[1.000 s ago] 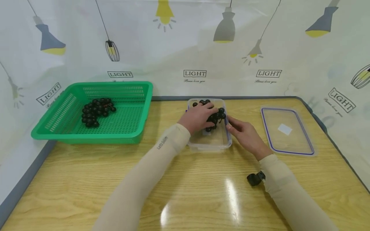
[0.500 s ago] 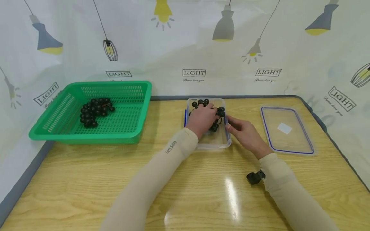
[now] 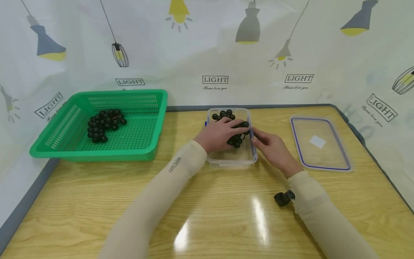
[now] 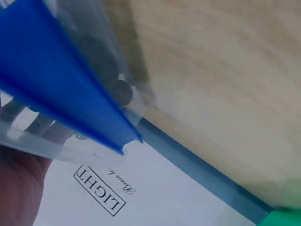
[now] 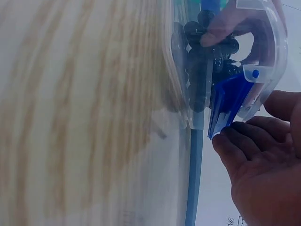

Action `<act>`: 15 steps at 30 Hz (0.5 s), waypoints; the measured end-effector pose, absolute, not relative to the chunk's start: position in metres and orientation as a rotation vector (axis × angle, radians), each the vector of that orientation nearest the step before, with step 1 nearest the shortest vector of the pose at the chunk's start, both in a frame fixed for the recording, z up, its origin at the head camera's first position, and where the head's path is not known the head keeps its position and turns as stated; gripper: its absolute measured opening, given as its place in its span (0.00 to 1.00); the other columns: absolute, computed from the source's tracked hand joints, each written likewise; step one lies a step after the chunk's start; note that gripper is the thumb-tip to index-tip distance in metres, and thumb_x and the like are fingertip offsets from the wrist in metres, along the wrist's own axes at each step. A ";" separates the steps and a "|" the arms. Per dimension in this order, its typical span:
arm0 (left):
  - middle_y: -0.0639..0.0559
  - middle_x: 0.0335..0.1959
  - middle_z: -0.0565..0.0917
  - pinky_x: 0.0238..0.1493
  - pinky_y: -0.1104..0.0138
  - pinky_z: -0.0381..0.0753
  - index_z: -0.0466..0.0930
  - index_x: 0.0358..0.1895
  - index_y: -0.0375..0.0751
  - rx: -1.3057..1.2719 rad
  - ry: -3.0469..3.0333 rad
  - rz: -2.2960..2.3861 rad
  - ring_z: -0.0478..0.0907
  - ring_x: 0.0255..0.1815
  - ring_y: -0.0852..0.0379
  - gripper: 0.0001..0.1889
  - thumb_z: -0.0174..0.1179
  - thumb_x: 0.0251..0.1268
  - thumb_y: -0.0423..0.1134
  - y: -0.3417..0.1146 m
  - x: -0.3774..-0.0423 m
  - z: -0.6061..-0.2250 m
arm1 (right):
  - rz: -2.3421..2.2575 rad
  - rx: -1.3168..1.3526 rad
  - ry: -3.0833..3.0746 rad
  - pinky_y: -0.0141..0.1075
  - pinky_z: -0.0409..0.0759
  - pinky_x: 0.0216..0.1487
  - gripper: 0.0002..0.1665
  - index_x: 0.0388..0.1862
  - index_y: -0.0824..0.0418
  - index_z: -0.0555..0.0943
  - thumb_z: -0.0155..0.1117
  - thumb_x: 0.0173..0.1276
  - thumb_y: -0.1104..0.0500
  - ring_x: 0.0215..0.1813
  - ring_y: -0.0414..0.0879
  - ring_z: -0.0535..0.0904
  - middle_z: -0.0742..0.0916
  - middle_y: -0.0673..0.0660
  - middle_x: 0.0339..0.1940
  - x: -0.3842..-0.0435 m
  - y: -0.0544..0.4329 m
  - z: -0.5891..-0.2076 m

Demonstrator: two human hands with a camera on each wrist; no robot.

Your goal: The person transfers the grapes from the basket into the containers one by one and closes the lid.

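Note:
A clear plastic food container (image 3: 231,161) with blue clips stands at the back middle of the table, its top uncovered. Dark bunches of grapes (image 3: 224,114) lie inside it. My left hand (image 3: 217,135) reaches in over its left wall and holds a bunch of grapes (image 3: 237,142), the thumb on one side and fingers across the top. In the right wrist view the left thumb (image 5: 214,37) presses on the grapes. My right hand (image 3: 273,150) holds the container's right side, its fingers against the lowered blue clip (image 5: 228,101) and its thumb near the rim.
At the left stands a green basket (image 3: 154,151) with another bunch of dark grapes (image 3: 102,126). A clear lid (image 3: 323,158) with a blue seal lies to the right. A black strap piece (image 3: 282,198) shows at the right wrist. A printed backdrop (image 3: 181,57) rises behind the table.
My left hand went further into the container, then drew back left, with its fingers still over the grapes. The right hand has stayed at the container's right side.

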State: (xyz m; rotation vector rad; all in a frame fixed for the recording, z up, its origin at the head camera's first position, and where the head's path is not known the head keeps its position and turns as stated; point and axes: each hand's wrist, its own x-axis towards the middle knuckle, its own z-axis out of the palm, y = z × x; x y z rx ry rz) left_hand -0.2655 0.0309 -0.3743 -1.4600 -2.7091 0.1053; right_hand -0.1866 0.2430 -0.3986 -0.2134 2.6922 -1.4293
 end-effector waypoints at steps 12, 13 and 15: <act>0.53 0.74 0.64 0.44 0.59 0.82 0.66 0.73 0.67 -1.358 -2.779 0.208 0.70 0.61 0.51 0.32 0.63 0.65 0.56 0.041 -0.267 -0.373 | -1.416 -0.227 2.689 0.52 0.65 0.67 0.32 0.77 0.60 0.59 0.50 0.80 0.51 0.71 0.57 0.66 0.67 0.59 0.74 -0.186 0.243 -0.398; 0.53 0.74 0.65 0.44 0.59 0.83 0.66 0.72 0.67 -1.349 -2.786 0.208 0.70 0.61 0.51 0.32 0.63 0.65 0.56 0.041 -0.266 -0.373 | -1.418 -0.229 2.687 0.52 0.65 0.67 0.32 0.77 0.61 0.59 0.50 0.80 0.51 0.71 0.57 0.66 0.67 0.59 0.74 -0.186 0.243 -0.399; 0.53 0.74 0.65 0.45 0.59 0.82 0.66 0.72 0.68 -1.330 -2.791 0.212 0.69 0.62 0.51 0.32 0.63 0.65 0.56 0.042 -0.266 -0.374 | -1.418 -0.241 2.691 0.52 0.65 0.67 0.32 0.77 0.61 0.59 0.50 0.80 0.51 0.71 0.57 0.66 0.67 0.60 0.74 -0.186 0.243 -0.399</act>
